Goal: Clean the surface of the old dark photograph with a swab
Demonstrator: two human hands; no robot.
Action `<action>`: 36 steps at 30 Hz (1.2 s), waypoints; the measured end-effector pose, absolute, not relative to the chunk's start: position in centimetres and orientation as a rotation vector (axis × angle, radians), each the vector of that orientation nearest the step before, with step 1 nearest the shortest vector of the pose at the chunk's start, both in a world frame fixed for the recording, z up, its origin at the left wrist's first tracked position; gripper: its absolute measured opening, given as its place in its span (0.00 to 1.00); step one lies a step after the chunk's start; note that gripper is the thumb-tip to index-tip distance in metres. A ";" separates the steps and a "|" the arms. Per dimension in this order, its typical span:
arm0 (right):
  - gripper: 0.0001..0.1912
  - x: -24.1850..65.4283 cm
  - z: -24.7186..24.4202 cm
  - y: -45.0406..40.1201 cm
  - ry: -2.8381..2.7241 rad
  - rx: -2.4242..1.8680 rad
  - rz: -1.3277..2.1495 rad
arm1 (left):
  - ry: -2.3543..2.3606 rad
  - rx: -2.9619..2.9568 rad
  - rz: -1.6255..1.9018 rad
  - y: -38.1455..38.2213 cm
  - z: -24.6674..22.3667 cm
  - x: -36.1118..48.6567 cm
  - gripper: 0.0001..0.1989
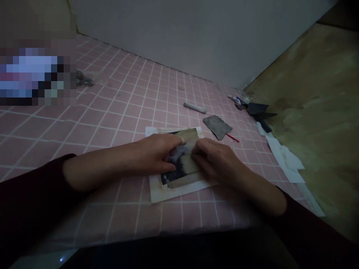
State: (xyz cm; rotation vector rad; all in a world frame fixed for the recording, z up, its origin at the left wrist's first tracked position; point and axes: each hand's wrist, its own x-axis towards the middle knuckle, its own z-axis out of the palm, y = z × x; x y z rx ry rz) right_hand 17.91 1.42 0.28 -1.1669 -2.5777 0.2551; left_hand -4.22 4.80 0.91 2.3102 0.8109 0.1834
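A picture in dark and tan tones (183,173) lies flat on a white paper sheet (162,196) on the table. My left hand (161,151) rests on its left side, index finger and thumb stretched apart over the surface. At the picture's right side is my right hand (217,157), its fingers pinched together close to the surface; whatever they hold, if anything, is hidden. Just beyond the sheet lie a grey cloth-like piece (218,126), a thin red stick (232,138) partly under it, and a pale tube (195,108).
A pink tablecloth with white grid lines (131,97) covers the table. Dark items (258,109) and white paper pieces (283,153) lie along the right edge. Metal objects (84,79) sit at the far left, beside a blurred-out patch. A pale wall stands behind.
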 end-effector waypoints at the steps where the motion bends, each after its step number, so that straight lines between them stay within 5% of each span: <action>1: 0.07 17.9 0.3 1.4 -2.574 -1.191 0.255 | 0.812 2.309 0.186 4.8 0.8 -4.2 0.09; 36: 0.06 17.8 0.3 1.4 -2.569 -1.208 0.277 | 0.847 2.282 0.177 4.8 0.7 -4.2 0.11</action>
